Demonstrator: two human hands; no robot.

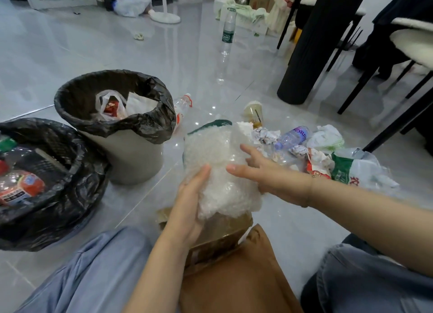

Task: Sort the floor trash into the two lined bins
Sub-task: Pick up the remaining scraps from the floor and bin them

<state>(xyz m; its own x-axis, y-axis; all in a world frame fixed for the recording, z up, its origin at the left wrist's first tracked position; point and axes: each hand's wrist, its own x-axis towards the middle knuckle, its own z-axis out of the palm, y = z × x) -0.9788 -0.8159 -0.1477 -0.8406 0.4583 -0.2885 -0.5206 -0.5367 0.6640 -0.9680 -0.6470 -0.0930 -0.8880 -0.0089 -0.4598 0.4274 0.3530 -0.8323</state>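
Note:
A bundle of clear bubble wrap (pixel 218 162) is held up between my hands, above a brown paper package (pixel 222 228) on the floor. My left hand (pixel 189 205) grips its lower left side, thumb up along the wrap, fingers hidden beneath. Pressing on the bundle's right side is my right hand (pixel 264 172), its fingers straight. A grey bin (pixel 136 158) with a black liner holds a white plastic bag and paper. The black-lined bin (pixel 70 183) at the left holds plastic bottles.
Loose trash lies to the right: a drink cup (pixel 254 112), a purple-label bottle (pixel 294 135), crumpled paper (pixel 267 134), plastic bags (pixel 325 138) and a snack wrapper (pixel 316 168). Behind the grey bin lies a bottle (pixel 184 104); farther off another bottle (pixel 228 29) stands. A black table leg (pixel 302 61) and chairs stand at right.

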